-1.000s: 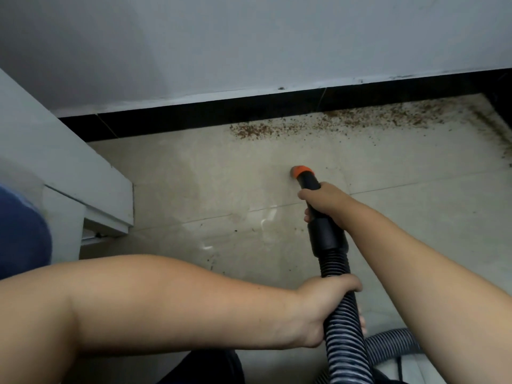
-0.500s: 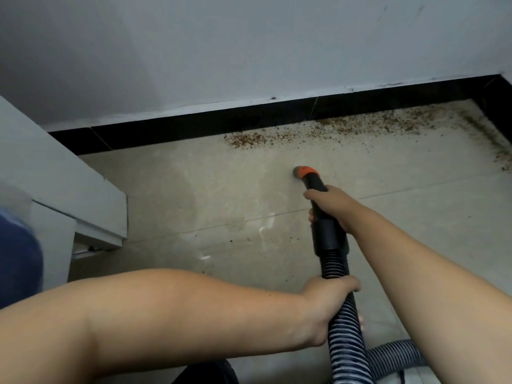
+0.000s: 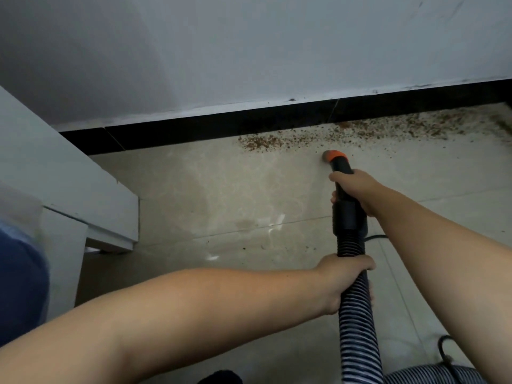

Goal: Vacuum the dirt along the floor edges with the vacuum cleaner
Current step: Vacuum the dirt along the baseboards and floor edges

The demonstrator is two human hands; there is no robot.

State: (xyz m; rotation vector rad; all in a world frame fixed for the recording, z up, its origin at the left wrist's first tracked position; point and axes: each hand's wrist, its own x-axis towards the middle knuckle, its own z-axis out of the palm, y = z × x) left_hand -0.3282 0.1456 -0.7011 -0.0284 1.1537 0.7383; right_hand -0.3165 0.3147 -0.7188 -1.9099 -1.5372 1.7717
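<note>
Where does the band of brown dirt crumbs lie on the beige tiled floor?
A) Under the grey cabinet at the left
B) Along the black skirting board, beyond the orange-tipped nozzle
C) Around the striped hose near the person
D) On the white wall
B: the band of brown dirt crumbs runs along the black skirting board, just past the orange-tipped nozzle of the black vacuum tube.

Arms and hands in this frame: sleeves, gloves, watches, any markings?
Both forearms are bare up to the frame edge, no sleeves visible. The left hand and right hand wear no gloves, and no rings, watch or wristband show. No markings are visible on either arm.
</note>
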